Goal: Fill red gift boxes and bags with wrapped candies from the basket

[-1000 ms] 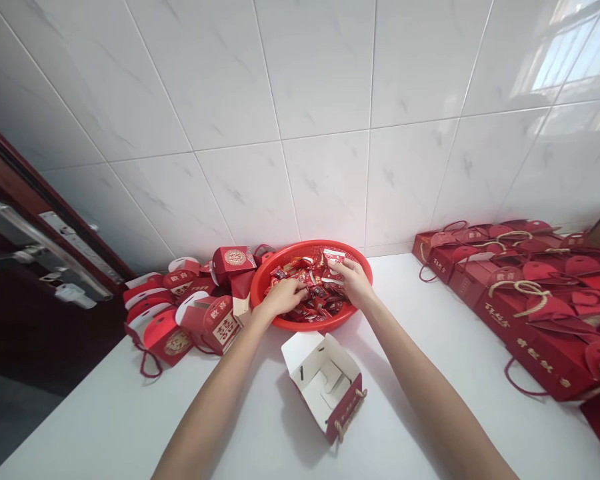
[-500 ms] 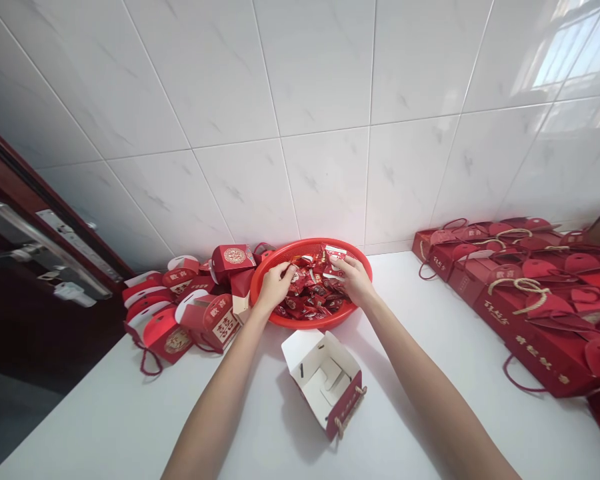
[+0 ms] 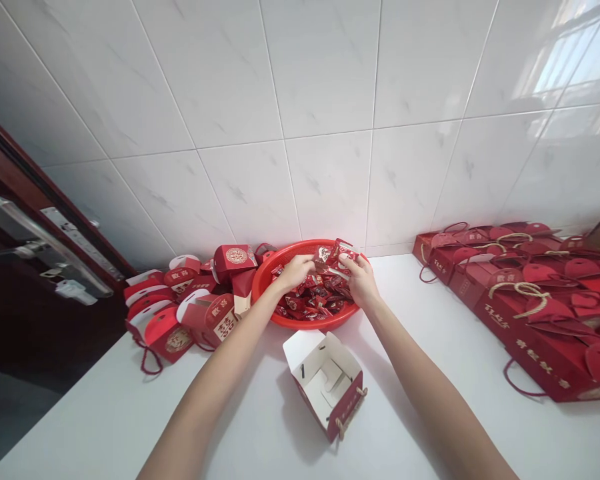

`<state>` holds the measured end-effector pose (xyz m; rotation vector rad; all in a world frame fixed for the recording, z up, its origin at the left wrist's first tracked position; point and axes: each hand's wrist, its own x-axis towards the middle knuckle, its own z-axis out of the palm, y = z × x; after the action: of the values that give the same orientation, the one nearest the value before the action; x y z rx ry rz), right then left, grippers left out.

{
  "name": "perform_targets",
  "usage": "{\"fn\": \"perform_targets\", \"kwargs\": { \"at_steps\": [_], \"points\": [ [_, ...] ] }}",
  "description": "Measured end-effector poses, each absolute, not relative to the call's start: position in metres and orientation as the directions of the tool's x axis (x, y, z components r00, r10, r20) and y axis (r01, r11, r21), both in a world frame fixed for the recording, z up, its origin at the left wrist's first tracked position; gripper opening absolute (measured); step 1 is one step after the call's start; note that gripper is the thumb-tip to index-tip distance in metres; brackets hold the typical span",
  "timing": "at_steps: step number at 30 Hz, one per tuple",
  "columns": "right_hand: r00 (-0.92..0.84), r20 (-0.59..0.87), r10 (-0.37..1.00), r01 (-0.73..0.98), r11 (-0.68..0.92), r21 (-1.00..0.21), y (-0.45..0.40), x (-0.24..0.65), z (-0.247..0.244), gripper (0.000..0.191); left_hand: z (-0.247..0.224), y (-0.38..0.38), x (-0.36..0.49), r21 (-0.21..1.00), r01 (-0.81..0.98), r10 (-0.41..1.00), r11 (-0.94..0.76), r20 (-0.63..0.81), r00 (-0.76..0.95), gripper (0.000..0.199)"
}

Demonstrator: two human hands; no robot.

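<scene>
Both my hands are over a red plastic basket (image 3: 307, 325) heaped with red-wrapped candies (image 3: 313, 297). My left hand (image 3: 296, 272) pinches a red candy packet (image 3: 324, 256) above the heap. In my right hand (image 3: 363, 279) are red-and-white candy packets (image 3: 344, 260), the fingers closed round them; how many I cannot tell. The two hands' packets are close together, perhaps touching. In front of the basket stands an open gift box (image 3: 325, 383), white inside and dark red outside, with a rope handle on its right side.
Several red gift boxes (image 3: 220, 317) crowd the table's left, beside the basket. On the right are rows of red boxes (image 3: 510, 293) with rope handles. A tiled wall (image 3: 330, 180) rises behind the white table (image 3: 130, 427). At far left is a dark door with a metal handle (image 3: 45, 233).
My left hand has lifted from the candies and moved right with a red packet in it. My right hand has shifted slightly, still holding packets. The open box stays put.
</scene>
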<state>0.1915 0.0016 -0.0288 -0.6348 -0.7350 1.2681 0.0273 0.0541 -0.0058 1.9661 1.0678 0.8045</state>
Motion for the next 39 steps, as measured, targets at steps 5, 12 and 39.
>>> {"fn": "perform_targets", "kwargs": {
  "at_steps": [5, 12, 39],
  "points": [
    [0.15, 0.116, 0.982, -0.633, 0.185, -0.752, 0.004, 0.191, -0.031, 0.037, -0.009, 0.064, 0.026, 0.272, 0.789, 0.813, -0.55, -0.042, 0.581, 0.034],
    [0.13, 0.08, 0.988, -0.638, 0.146, -0.756, 0.002, 0.191, -0.028, 0.036, -0.011, 0.065, 0.023, 0.173, 0.842, 0.842, -0.511, -0.095, 0.531, 0.031],
    [-0.812, 0.07, 0.58, 0.184, 0.368, -0.912, -0.098, 0.231, 0.06, 0.02, 0.039, -0.114, -0.031, 0.433, 0.788, 0.825, -0.439, -0.153, 0.544, 0.043]
  ]
}}
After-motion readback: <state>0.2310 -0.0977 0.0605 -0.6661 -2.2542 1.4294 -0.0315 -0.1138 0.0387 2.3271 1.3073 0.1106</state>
